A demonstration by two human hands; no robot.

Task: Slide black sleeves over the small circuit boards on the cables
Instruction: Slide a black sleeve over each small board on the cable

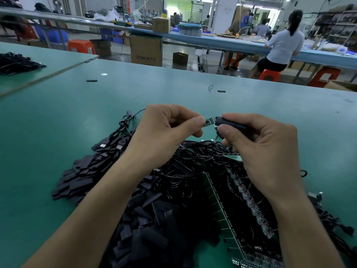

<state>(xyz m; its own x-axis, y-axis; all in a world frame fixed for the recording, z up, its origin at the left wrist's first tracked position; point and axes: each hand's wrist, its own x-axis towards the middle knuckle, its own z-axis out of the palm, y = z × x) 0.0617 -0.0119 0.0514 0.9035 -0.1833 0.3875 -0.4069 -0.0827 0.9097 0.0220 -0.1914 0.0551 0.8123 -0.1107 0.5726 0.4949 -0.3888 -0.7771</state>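
On the matte green table (pixel 58 117), a heap of flat black sleeves (pixel 83 178) lies at left. Past the far edge stands a cardboard box (pixel 146 50), contents hidden. The left hand (pixel 164 132) pinches a small circuit board (pixel 209 121), whose other end meets a soft tubular sleeve (pixel 231 122) gripped by the right hand (pixel 258 144), above tangled thin cables (pixel 193 157).
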